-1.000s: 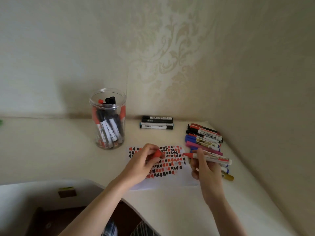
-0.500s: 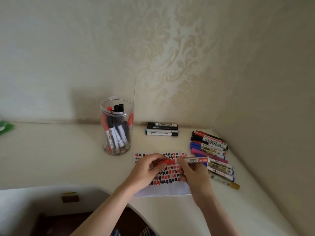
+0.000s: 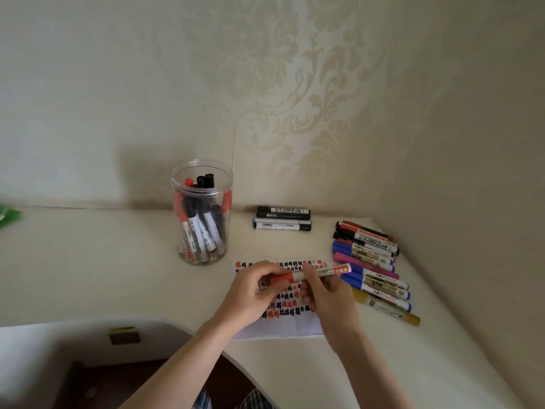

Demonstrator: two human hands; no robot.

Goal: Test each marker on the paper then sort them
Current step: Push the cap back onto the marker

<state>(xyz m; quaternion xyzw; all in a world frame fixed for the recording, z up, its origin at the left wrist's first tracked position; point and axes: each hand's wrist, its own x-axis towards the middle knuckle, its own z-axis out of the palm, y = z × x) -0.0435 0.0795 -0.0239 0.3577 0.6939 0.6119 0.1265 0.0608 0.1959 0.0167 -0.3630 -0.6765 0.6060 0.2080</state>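
Both hands hold one red marker (image 3: pixel 327 272) level above the paper (image 3: pixel 283 326). My left hand (image 3: pixel 253 293) pinches its red cap (image 3: pixel 280 278) at the left end. My right hand (image 3: pixel 327 299) grips the white barrel. The cap sits on the marker. The paper lies under my hands and carries rows of red and black test marks. A clear jar (image 3: pixel 202 214) with several red and black markers stands at the back left. Black markers (image 3: pixel 283 218) lie by the wall. A row of mixed-colour markers (image 3: pixel 371 261) lies at the right.
The desk (image 3: pixel 88 261) ends at a curved front edge near my body. Walls close in behind and on the right. Something green (image 3: pixel 8 215) shows at the far left edge.
The cap in my left hand and the uncapped marker in my right hand came together; the cap is now on the marker. The view shifted slightly.
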